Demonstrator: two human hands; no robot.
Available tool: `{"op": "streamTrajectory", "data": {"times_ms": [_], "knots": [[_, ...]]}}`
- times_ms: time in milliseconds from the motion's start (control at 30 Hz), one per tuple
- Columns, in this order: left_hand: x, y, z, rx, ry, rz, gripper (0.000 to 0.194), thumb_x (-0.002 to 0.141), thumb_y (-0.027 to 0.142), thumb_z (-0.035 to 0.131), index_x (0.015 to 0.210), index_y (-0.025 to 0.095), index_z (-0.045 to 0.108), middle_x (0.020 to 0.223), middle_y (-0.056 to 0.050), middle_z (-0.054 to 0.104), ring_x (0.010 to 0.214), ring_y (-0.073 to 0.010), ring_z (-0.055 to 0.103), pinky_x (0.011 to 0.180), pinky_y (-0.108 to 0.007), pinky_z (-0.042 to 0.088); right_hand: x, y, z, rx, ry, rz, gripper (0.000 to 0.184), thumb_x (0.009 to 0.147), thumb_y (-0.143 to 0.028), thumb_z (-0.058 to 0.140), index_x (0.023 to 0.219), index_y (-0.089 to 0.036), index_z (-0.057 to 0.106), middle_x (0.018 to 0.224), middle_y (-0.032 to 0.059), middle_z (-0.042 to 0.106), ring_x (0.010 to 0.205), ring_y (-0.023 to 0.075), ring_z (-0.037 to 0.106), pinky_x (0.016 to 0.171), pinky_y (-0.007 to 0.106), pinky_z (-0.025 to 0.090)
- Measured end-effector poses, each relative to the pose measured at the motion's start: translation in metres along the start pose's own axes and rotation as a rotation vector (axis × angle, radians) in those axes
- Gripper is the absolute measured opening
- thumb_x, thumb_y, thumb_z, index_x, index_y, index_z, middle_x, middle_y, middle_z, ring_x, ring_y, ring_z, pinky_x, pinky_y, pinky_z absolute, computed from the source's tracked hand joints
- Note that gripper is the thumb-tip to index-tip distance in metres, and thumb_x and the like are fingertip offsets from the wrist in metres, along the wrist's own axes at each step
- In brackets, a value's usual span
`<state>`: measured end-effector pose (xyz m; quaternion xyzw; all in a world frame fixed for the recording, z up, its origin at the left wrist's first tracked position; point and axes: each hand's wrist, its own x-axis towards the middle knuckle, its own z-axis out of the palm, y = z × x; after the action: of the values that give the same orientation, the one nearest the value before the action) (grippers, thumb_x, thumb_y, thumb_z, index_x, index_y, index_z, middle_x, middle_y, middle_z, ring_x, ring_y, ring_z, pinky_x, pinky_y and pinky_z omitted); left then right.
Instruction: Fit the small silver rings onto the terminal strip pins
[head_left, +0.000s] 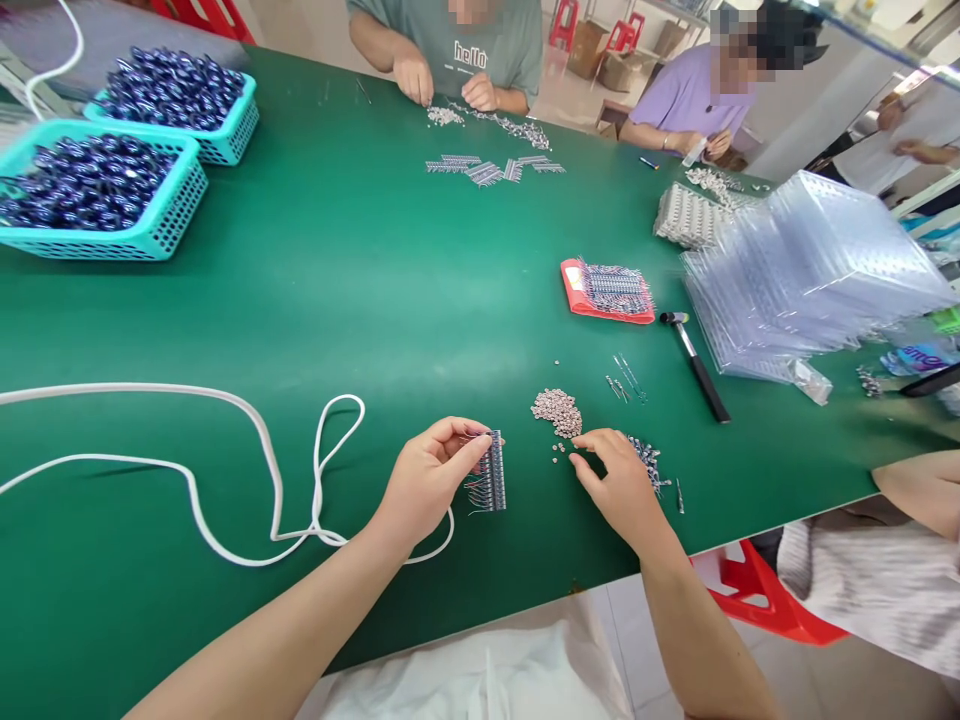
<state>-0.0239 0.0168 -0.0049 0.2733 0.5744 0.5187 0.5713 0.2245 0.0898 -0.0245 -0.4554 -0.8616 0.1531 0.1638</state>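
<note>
My left hand (429,478) pinches a short comb-like strip of small dark parts with wire legs (491,472), held upright just above the green table (337,300). My right hand (616,478) rests on the table with its fingers curled, fingertips touching loose beads beside a small heap of pale beads (557,411). I cannot tell whether it grips one. A little pile of dark wired parts (646,460) lies right behind that hand.
A white cord (225,460) loops at the left. Two teal baskets (161,235) of dark blue parts stand far left. A red pad with strips (607,290), a small hammer (697,365) and stacked clear trays (810,270) lie to the right. Other people work at the far edge and right.
</note>
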Motion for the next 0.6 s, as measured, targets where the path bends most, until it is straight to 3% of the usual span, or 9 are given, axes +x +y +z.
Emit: {"op": "streamTrajectory", "data": {"times_ms": [100,333,600], "knots": [[0.000,-0.001,-0.001,-0.005,-0.008,-0.016,0.022,0.081,0.039,0.072,0.088,0.018,0.068,0.074,-0.001,0.069,0.069,-0.0127,0.059,0.064,-0.021,0.048,-0.002,0.003,-0.002,-0.023,0.035,0.020,0.011,0.090,-0.020,0.055,0.099,-0.023,0.062,0.097,0.0057,0.067,0.092,0.0238,0.060,0.084,0.041,0.046],[-0.001,-0.001,0.001,-0.012,-0.013,-0.042,0.024,0.079,0.038,0.074,0.090,0.017,0.068,0.074,-0.001,0.071,0.069,-0.0127,0.062,0.063,-0.021,0.049,-0.004,-0.009,-0.001,-0.017,-0.008,-0.092,0.012,0.091,-0.018,0.053,0.093,-0.022,0.065,0.089,0.0053,0.065,0.086,0.0216,0.057,0.079,0.038,0.046],[-0.001,0.000,0.001,0.033,-0.012,-0.048,0.027,0.077,0.037,0.073,0.093,0.016,0.069,0.077,-0.006,0.075,0.071,-0.0184,0.068,0.060,-0.026,0.051,0.000,-0.016,0.008,-0.062,-0.007,-0.151,0.013,0.092,-0.018,0.053,0.095,-0.022,0.065,0.088,0.0058,0.065,0.085,0.0218,0.058,0.077,0.037,0.047]]}}
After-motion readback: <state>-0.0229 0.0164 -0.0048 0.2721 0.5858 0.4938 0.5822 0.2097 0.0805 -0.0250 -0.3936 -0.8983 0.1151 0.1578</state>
